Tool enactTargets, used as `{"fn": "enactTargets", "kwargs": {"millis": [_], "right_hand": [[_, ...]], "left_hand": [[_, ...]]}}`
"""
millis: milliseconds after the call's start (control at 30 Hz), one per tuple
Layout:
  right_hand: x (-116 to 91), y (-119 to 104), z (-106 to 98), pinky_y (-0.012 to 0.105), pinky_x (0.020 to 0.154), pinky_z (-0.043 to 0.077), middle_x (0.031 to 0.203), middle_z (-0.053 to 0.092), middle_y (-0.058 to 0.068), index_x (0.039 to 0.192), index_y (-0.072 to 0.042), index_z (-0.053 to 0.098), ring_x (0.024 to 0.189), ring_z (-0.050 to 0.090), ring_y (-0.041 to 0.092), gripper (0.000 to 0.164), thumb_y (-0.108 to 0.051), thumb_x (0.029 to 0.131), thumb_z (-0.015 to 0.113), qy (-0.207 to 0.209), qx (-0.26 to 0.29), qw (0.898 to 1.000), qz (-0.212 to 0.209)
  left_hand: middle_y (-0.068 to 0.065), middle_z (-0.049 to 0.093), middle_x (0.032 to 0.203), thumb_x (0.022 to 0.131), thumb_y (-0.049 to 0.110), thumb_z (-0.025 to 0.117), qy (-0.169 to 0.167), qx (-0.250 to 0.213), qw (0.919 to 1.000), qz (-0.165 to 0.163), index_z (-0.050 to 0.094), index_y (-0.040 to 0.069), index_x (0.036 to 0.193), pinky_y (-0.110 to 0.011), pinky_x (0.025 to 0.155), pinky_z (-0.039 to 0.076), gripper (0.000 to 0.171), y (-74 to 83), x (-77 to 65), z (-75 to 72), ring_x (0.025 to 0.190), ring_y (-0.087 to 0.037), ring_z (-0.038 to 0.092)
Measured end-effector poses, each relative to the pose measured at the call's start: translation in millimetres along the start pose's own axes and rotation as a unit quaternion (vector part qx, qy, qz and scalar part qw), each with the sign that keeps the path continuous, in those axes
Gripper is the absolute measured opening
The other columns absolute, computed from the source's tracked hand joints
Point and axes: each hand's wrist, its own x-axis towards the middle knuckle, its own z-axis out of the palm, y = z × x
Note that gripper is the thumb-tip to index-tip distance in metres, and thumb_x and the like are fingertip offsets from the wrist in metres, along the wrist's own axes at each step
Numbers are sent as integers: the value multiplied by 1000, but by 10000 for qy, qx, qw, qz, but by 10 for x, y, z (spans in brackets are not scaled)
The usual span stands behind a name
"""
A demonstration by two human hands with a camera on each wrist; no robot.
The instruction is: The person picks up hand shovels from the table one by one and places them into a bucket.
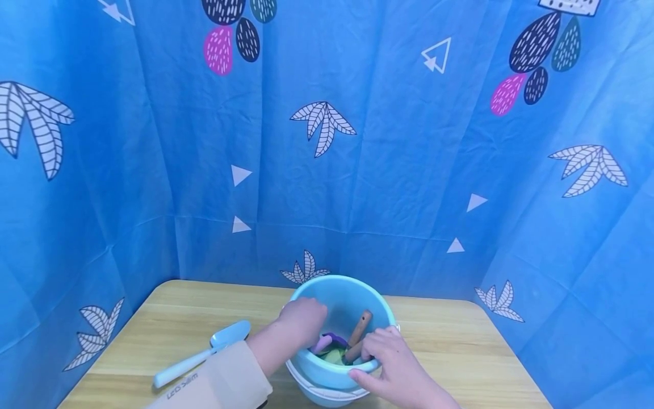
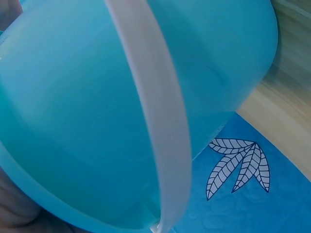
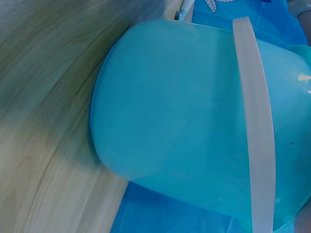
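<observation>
A light-blue bucket with a white carrying handle stands on the table, seen from above in the head view. My right hand grips its front right rim, thumb outside and fingers over the edge. At the left rim, my left hand holds the bucket with curled fingers, the fingertips hidden. Inside lie a wooden handle, a second wooden handle, a purple piece and a green piece. The bucket fills most of both wrist views.
A light-blue toy shovel lies on the wooden table left of the bucket, close by my left sleeve. Blue patterned cloth hangs behind the table and along both sides.
</observation>
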Motion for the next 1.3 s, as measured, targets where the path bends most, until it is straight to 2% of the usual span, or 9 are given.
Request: {"fn": "enactTargets", "kwargs": {"millis": [333, 733, 900, 1133, 1300], "right_hand": [[-16, 14, 12, 25, 75, 30, 84, 48, -28, 80, -32, 46, 82, 43, -4, 29, -45, 92, 69, 89, -59, 9999, -45], [-21, 20, 8, 25, 75, 31, 84, 47, -29, 80, -33, 46, 82, 43, -4, 28, -45, 93, 68, 75, -86, 9999, -26], [-28, 23, 15, 25, 74, 30, 81, 45, -28, 80, -32, 46, 80, 42, -5, 29, -45, 93, 69, 69, -81, 9999, -17], [-24, 13, 3, 26, 74, 30, 82, 45, -28, 80, -32, 46, 82, 43, -4, 29, -45, 92, 69, 87, -65, 9999, -18], [-15, 3, -1, 25, 75, 30, 85, 50, -28, 80, -32, 46, 82, 43, -4, 29, -44, 93, 69, 45, -16, 10000, -35]], "left_hand": [[0, 66, 81, 82, 14, 83, -88, -232, 9997, -24, 73, 15, 100, -36, 76, 59, 20, 18, -15, 4, 69, -14, 59], [1, 63, 79, 82, 13, 82, -123, -258, 9996, -33, 72, 15, 98, -35, 76, 58, 19, 27, -17, -16, 68, -14, 56], [2, 61, 77, 82, 12, 81, -130, -334, 9993, -73, 72, 15, 96, -32, 72, 57, 17, 26, -21, -6, 68, -13, 54], [6, 55, 68, 88, 14, 75, 153, -649, 9977, 73, 71, 14, 88, -28, 67, 53, 4, -34, -55, -27, 64, -11, 52], [7, 53, 65, 94, 22, 70, 576, -656, 9955, 369, 69, 15, 82, -26, 61, 49, 13, -111, -64, -37, 60, -9, 50]]}}
